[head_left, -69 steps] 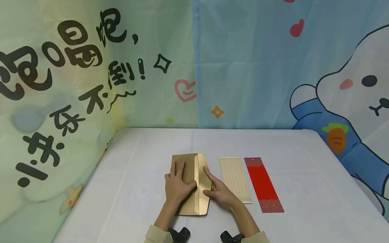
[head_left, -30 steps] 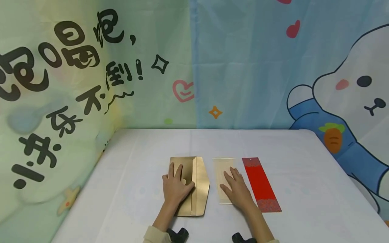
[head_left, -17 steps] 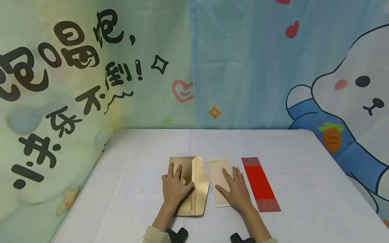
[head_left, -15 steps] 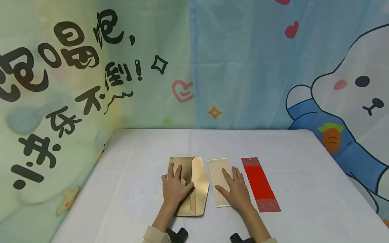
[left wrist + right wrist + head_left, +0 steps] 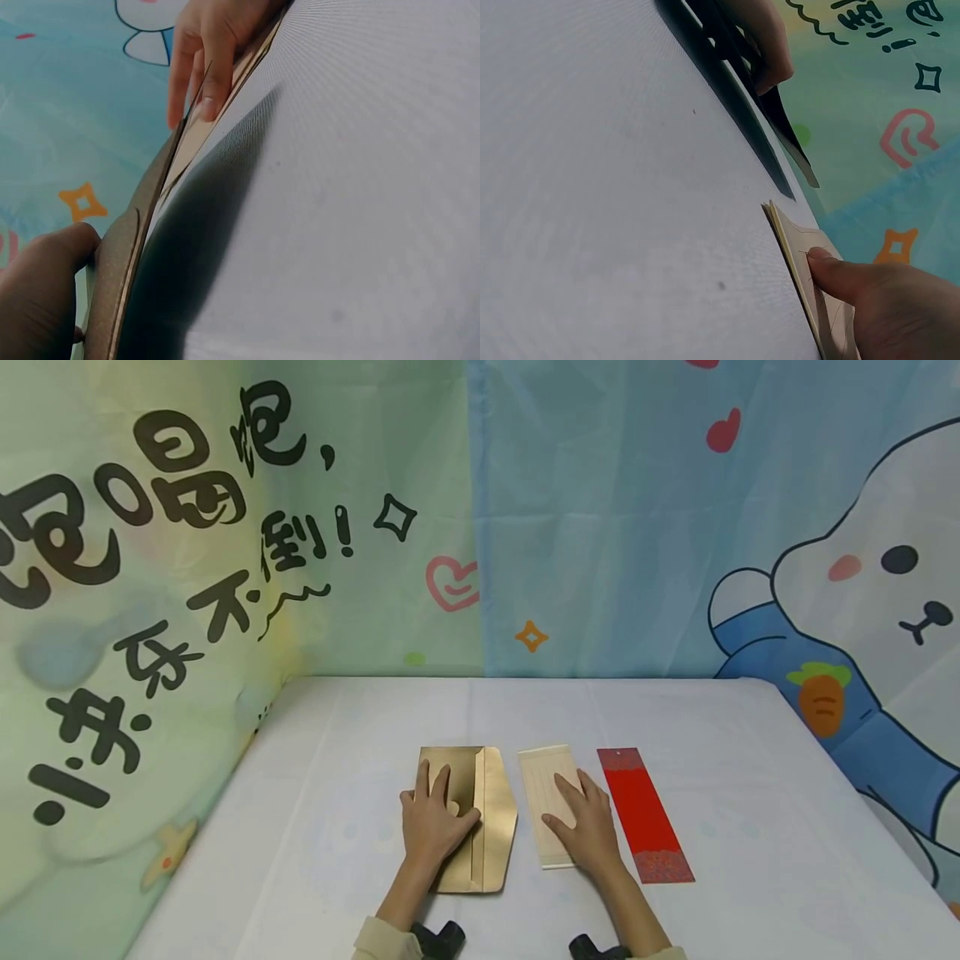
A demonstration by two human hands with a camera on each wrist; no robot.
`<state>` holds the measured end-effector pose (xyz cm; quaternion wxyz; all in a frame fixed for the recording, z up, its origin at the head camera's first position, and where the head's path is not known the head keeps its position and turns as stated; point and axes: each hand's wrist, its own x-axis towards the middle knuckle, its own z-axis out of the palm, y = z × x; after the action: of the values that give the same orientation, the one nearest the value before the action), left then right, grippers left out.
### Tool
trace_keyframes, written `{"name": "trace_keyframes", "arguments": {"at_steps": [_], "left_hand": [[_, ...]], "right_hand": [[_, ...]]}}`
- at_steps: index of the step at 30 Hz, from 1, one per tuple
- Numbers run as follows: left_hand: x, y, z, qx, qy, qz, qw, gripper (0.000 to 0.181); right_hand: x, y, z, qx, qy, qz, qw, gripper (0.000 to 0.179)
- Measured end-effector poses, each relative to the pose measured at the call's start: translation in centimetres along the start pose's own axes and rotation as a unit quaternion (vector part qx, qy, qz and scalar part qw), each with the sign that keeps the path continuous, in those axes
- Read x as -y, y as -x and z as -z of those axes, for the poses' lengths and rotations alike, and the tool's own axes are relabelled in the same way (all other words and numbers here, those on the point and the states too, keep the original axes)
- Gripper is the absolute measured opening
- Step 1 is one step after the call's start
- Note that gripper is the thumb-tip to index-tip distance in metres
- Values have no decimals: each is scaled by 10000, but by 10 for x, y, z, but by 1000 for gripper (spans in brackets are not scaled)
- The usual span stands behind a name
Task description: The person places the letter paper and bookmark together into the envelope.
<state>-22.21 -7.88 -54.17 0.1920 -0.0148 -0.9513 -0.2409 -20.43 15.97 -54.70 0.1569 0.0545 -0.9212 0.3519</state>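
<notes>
A gold envelope (image 5: 491,852) lies with its flap folded out to the right. My left hand (image 5: 435,827) rests on its left part, fingers spread and thumb near the flap crease; a small round tab under the fingers is partly hidden. Cream lined paper (image 5: 536,777) lies just right of the envelope, slightly turned. On its right half rests my right hand (image 5: 588,831), with thumb and index on the paper and the other fingers towards its right edge. In the right wrist view the thumb presses the paper (image 5: 810,244), whose edge shows layers.
A red strip (image 5: 647,818) with patterned ends lies right of the paper. White cloth covers the table (image 5: 750,777). A printed fabric backdrop (image 5: 600,527) stands behind and at the left. Black devices (image 5: 442,939) are worn at both wrists.
My right hand leaves the envelope flap, which now lies flatter, and goes to the cream paper. The paper slides left and turns, then shifts slightly back right. My left hand stays put.
</notes>
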Motion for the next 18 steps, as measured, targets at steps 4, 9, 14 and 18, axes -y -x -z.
{"name": "trace_keyframes", "arguments": {"at_steps": [4, 9, 14, 18], "left_hand": [[-1, 0, 1, -27, 20, -18, 10000, 76], [1, 1, 0, -100, 25, -48, 9999, 76], [0, 1, 1, -27, 72, 58, 10000, 75], [-1, 0, 1, 54, 85, 133, 9999, 75]], "right_hand": [[-1, 0, 1, -273, -416, -17, 9988, 59], [-1, -2, 4, -257, -649, -160, 9974, 57], [-2, -4, 10, 292, -624, -653, 9955, 60], [-3, -5, 18, 805, -641, -977, 9899, 67]]}}
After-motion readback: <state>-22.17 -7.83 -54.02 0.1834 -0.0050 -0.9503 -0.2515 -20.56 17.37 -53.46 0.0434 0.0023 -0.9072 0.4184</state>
